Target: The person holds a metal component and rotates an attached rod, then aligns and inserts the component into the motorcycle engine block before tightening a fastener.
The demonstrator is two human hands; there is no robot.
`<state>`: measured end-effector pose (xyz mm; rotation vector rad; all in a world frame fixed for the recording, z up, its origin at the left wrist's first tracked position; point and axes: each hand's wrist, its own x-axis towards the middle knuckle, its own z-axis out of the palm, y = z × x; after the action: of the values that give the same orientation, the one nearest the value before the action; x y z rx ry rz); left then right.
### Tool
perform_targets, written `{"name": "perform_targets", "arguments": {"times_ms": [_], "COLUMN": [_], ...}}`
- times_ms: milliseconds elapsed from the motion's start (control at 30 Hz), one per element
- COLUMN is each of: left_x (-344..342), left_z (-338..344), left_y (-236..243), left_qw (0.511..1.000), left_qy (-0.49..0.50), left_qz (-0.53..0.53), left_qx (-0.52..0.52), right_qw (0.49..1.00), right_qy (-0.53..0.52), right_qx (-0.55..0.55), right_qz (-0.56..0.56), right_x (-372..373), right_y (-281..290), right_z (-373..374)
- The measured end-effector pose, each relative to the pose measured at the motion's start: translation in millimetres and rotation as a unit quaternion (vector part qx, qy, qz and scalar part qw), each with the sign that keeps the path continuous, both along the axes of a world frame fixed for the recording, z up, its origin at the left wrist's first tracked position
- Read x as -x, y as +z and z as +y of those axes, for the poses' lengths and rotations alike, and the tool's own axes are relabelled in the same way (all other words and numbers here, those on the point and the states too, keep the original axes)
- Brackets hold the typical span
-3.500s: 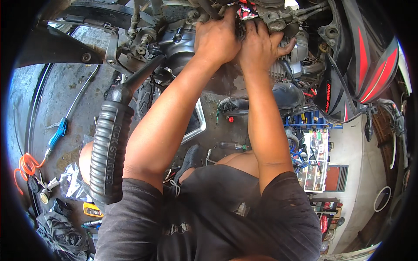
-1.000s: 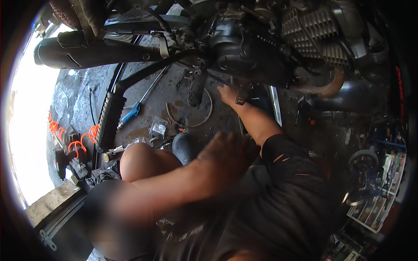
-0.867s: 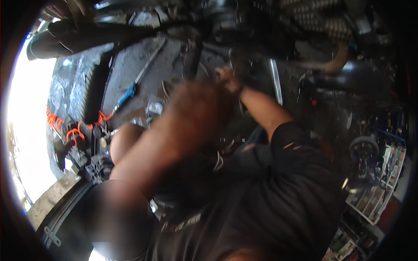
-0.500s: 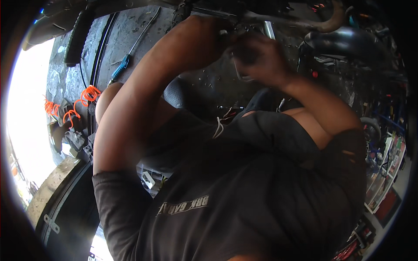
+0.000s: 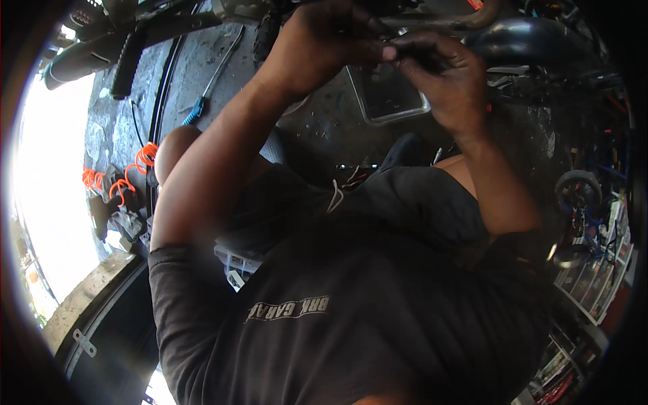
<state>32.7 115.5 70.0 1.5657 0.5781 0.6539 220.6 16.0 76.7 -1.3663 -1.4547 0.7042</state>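
My left hand (image 5: pixel 337 40) and my right hand (image 5: pixel 445 81) meet at the top centre beneath the motorcycle, fingertips almost touching, pinched around something small and dark that I cannot make out. Both fingers and thumbs look blackened with grime. Behind them lies a metal-rimmed tray (image 5: pixel 391 116) on the dark floor. The dark exhaust pipe (image 5: pixel 513 44) runs to the right above my hands, and the ribbed kick-start pedal (image 5: pixel 127 71) hangs at the upper left.
A blue air gun (image 5: pixel 196 108) and an orange coiled hose (image 5: pixel 145 155) lie left of my knee. A parts organizer (image 5: pixel 239 256) sits beside me. A small wheel (image 5: pixel 577 192) and white racks (image 5: pixel 601 283) stand at the right; a ledge (image 5: pixel 88 290) is at lower left.
My hands left the engine; the right reached down toward the floor, then both came together. The view swung, so the motorcycle sits higher in frame and more of my shirt and the bright doorway show.
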Motion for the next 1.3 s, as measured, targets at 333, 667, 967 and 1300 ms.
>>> {"name": "perform_targets", "arguments": {"times_ms": [333,667,967,1300], "left_x": [13,-34,-42,-37], "left_z": [73,181,185,181], "left_y": [-12,-14,-2,-1], "left_qw": [0.859,0.756,0.715,0.702], "left_qy": [0.314,0.425,0.422,0.449], "left_qz": [0.059,-0.004,0.16,0.091], "left_qx": [-0.399,-0.499,-0.534,-0.545], "right_qw": [0.994,1.0,0.999,0.997], "right_qy": [-0.033,-0.007,0.003,0.028], "right_qx": [0.032,0.024,0.032,-0.041], "right_qz": [0.102,0.007,-0.034,-0.066], "right_x": [-4,-9,-24,-35], "right_y": [6,18,22,24], "right_z": [-3,-8,-11,-2]}}
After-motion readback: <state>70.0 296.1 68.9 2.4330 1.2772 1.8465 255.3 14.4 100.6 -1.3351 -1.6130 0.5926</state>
